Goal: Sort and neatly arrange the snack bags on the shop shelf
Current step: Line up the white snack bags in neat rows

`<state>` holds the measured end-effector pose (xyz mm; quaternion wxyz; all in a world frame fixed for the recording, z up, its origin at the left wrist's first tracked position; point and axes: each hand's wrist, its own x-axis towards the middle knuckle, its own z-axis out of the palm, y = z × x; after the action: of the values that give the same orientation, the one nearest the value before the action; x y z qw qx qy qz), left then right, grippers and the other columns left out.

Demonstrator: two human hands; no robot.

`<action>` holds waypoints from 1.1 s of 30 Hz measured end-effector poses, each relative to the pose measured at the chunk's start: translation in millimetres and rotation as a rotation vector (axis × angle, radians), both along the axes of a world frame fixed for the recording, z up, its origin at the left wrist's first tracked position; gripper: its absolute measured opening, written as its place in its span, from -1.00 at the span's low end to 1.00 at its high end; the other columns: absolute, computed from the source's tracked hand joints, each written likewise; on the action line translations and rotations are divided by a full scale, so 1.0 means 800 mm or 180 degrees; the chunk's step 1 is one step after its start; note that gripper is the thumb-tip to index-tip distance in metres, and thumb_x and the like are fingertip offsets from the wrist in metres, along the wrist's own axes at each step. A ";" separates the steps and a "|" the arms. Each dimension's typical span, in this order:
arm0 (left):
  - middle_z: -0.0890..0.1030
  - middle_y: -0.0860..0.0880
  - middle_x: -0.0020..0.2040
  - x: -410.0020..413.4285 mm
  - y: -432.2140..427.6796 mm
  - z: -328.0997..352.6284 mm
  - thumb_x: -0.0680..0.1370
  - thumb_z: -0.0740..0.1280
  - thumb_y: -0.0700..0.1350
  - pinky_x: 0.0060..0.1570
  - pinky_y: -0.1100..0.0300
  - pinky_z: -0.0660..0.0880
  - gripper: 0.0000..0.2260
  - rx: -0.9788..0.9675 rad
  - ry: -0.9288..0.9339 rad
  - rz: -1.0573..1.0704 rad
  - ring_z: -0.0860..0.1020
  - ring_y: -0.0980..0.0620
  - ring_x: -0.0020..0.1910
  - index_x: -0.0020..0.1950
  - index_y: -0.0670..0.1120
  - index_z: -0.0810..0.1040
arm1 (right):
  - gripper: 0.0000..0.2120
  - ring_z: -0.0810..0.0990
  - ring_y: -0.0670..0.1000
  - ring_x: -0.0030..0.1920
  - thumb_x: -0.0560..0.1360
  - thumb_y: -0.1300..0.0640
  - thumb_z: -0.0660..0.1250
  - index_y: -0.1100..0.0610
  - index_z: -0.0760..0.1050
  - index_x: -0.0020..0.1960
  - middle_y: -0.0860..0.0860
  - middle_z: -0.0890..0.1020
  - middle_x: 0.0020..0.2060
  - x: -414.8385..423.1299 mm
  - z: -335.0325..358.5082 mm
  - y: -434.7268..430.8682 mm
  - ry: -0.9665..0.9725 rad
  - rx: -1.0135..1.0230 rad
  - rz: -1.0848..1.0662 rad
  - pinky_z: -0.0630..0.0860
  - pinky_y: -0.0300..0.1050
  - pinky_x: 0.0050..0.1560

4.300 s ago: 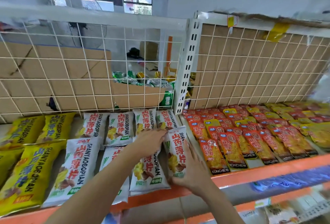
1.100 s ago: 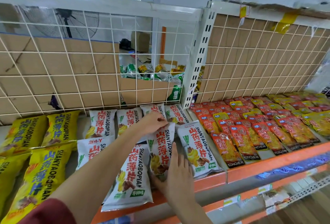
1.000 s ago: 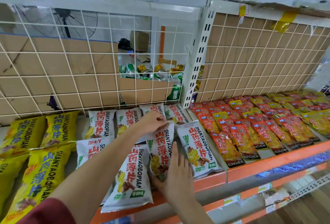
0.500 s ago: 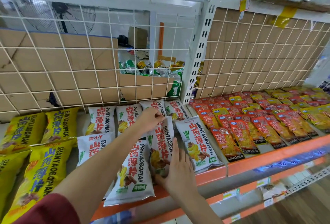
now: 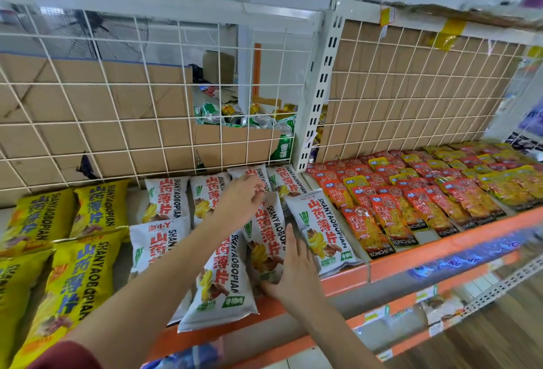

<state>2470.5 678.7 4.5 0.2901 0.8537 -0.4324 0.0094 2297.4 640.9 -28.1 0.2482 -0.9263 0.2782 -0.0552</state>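
Left hand point(image 5: 238, 201) edged rearward, at white bag point(image 5: 269, 230) top; right hand point(image 5: 293, 274) flat below

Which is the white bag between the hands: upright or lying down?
Lying down: the white bag shows its printed front, left hand at its far end, right hand nearer.

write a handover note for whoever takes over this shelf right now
Left hand grips the top of a white bag. Right hand lies flat against its lower end.
That bag lies tilted in the front white row. The back row holds four more. Yellow bags are on the left, red packs on the right.
Done: kinds grouped.
Left: square this bag and pull in the front bag, which seems to overhang the shelf lip.
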 end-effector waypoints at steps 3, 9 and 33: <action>0.33 -0.04 0.41 -0.020 0.021 -0.007 0.61 0.16 -0.03 0.34 0.08 0.25 -0.64 0.0199 -0.0226 -0.0622 0.32 -0.04 0.36 0.40 -0.04 0.33 | -0.03 0.00 0.01 0.50 0.40 -0.29 0.27 0.04 -0.27 0.51 -0.02 -0.01 0.51 -0.002 0.000 0.004 -0.0203 -0.0223 0.0060 0.01 0.00 0.46; -0.11 0.00 0.55 -0.034 0.037 -0.038 0.62 -0.04 0.15 0.43 0.07 -0.27 -0.49 0.1219 -0.0591 -0.0623 -0.17 -0.07 0.52 0.54 0.06 -0.08 | -0.07 -0.06 0.01 0.51 0.44 -0.23 0.27 0.05 -0.28 0.51 -0.01 -0.12 0.52 0.002 -0.001 0.012 -0.0083 -0.0528 0.0139 -0.05 -0.07 0.47; -0.26 0.06 0.53 -0.077 0.013 -0.029 0.53 0.12 0.27 0.39 -0.26 -0.24 -0.33 0.1140 0.0244 -0.0349 -0.38 -0.02 0.47 0.53 0.14 -0.12 | -0.22 0.21 0.13 0.43 0.48 -0.15 0.26 0.05 -0.09 0.51 0.10 0.19 0.45 0.004 0.003 -0.103 -0.0034 -0.0404 -0.0540 0.24 0.09 0.36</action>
<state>2408.7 688.9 -18.4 0.1498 0.8666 -0.4617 -0.1161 2300.6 558.3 -25.9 0.1850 -0.9129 0.3502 -0.0985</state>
